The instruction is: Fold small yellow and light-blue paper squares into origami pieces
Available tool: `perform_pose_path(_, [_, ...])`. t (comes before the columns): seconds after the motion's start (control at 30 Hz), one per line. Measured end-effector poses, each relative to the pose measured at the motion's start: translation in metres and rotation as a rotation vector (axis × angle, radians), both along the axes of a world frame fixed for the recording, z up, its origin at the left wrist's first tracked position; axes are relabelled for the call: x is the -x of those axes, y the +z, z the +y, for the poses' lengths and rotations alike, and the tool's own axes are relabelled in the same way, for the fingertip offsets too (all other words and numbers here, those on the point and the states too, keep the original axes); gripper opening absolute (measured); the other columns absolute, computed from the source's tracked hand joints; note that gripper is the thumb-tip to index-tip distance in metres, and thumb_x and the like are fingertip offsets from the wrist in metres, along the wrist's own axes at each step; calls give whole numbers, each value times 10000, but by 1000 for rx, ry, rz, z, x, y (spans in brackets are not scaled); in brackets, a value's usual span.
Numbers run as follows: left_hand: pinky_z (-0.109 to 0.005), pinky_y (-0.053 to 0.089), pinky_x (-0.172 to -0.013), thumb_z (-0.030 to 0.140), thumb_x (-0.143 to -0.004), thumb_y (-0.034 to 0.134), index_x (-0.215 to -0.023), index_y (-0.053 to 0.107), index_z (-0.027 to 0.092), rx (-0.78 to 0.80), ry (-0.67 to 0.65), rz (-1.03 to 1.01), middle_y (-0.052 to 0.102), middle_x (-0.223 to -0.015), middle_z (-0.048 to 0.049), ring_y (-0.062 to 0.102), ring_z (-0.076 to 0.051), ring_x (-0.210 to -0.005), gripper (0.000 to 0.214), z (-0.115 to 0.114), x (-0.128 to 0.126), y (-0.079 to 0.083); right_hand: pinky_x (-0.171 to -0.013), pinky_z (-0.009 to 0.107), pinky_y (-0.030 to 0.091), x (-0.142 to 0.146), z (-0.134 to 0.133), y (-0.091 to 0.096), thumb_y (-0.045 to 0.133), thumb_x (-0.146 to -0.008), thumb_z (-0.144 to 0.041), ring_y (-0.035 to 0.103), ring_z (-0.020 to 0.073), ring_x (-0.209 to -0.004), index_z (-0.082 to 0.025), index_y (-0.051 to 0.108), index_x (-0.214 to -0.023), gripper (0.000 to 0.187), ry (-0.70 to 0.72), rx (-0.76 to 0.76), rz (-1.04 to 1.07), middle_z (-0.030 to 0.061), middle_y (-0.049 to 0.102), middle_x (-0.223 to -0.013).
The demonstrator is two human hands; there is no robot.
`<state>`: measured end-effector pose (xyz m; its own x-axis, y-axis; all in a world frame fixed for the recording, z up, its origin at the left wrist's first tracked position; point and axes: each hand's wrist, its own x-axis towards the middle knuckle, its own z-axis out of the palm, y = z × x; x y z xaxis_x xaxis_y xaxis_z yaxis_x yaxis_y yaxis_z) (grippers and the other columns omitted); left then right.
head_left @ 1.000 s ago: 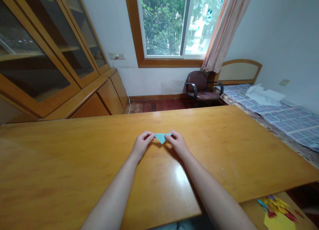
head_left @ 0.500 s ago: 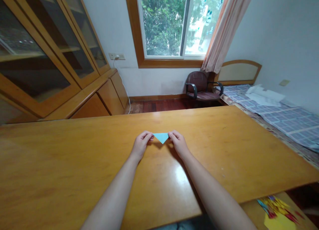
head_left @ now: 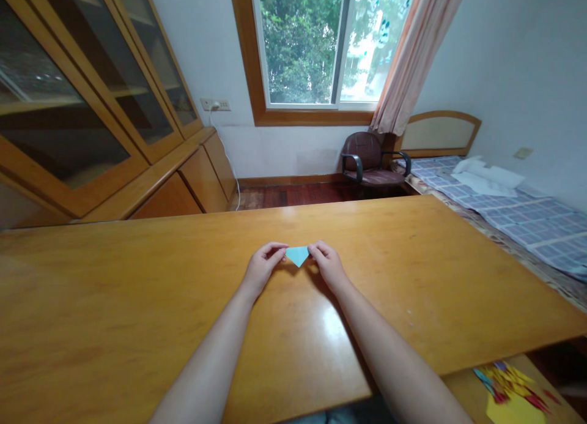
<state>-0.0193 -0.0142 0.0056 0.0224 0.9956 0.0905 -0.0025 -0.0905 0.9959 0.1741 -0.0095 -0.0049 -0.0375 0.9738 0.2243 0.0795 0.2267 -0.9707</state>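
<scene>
Between my two hands is a small light-blue piece of folded paper (head_left: pixel 298 256), shaped like a triangle with its point toward me. It is held just above the wooden table (head_left: pixel 137 301), and a shadow lies under it. My left hand (head_left: pixel 264 265) pinches its left corner between thumb and fingers. At the right corner, my right hand (head_left: pixel 326 262) pinches the paper in the same way. The fingertips cover both corners.
At the lower right, a lower surface holds yellow paper (head_left: pixel 513 409) and several colourful folded pieces (head_left: pixel 509 381). Past the table stand a maroon armchair (head_left: pixel 373 161) and a bed (head_left: pixel 518 210) with a checked cover. A glass-door cabinet (head_left: pixel 92 106) lines the left.
My left thumb and fingers have shifted slightly right and in along the paper's left corner, so less of its top edge shows. The right hand is almost still.
</scene>
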Motion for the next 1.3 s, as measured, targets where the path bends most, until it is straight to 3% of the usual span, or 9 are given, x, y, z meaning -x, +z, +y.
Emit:
perform_pose_path(0.13, [-291,501,-752,397,-721,739,-876,715,161,-2,21,-2,690,-788,-29,628,-174,-722,283,0,1,0,-663,274,435,2,0,1,570,-848,-451,536,162,-695,-198,611,-696,298,1,4,10,11,578,-712])
perform_pose_path(0.2, [-285,502,-741,392,-723,739,-882,715,159,-5,35,-15,689,-782,-28,627,-172,-721,283,2,2,-1,-665,276,467,3,0,-1,582,-841,-430,571,163,-717,-203,663,-901,249,-4,22,65,35,640,-851])
perform_pose_path(0.27, [-275,500,-727,387,-723,741,-894,714,160,-3,55,-42,689,-786,-25,627,-167,-717,285,4,3,-3,-661,276,490,4,0,-3,566,-851,-389,583,149,-707,-225,635,-1116,319,-12,24,101,56,657,-1011])
perform_pose_path(0.33, [-263,497,-711,383,-721,745,-903,711,163,2,78,-76,688,-791,-20,625,-159,-711,288,6,4,-7,-686,281,505,4,1,-5,538,-865,-326,585,134,-705,-246,614,-1197,350,-15,-17,83,63,637,-1121])
perform_pose_path(0.53, [-257,493,-704,394,-715,758,-907,706,152,6,83,-116,686,-817,-27,621,-149,-708,314,9,5,-13,-789,284,503,5,0,-4,580,-831,-215,591,186,-1016,-253,712,-1086,289,38,-186,-57,78,598,-1161])
perform_pose_path(0.8, [-254,489,-689,443,-742,738,-856,699,157,5,25,-62,678,-744,-27,615,-158,-707,310,5,4,-8,-738,296,464,3,0,-1,617,-854,-280,600,186,-857,-221,741,-880,139,14,-183,-112,51,637,-893])
perform_pose_path(0.97, [-256,487,-649,509,-729,731,-830,685,158,31,16,-48,693,-749,-42,618,-165,-689,368,2,2,-3,-672,284,433,3,0,-1,623,-866,-382,565,169,-712,-207,700,-771,214,-23,-123,-131,22,625,-757])
perform_pose_path(1.3, [-269,475,-675,481,-732,714,-745,670,168,16,-8,63,658,-678,-16,601,-174,-680,316,0,0,1,-613,264,415,3,-2,-2,618,-848,-426,549,164,-664,-192,675,-719,273,24,-31,-111,10,625,-687])
